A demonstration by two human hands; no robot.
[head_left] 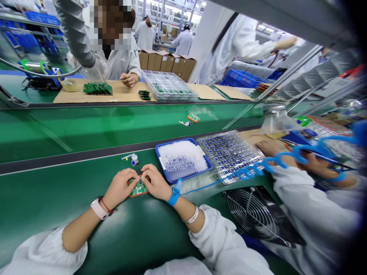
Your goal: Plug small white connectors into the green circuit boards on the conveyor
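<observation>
A small green circuit board (138,188) in an orange frame lies on the green bench. My left hand (122,186) and my right hand (155,182) are both closed on it, fingertips meeting over its top edge. A blue wrist strap (174,196) with a coiled cord sits on my right wrist. Just beyond the board lies a small white and blue part with a wire (133,159). To the right stand a blue tray of white pieces (182,158) and a clear tray of blue parts (229,152).
A green conveyor belt (86,128) runs across, carrying a small orange-framed board (194,118). A fan (252,212) sits at my right. A co-worker's hands (315,162) work beside me. Across the belt a person's hand (129,79) rests near green boards (98,89) and a clear tray (168,86).
</observation>
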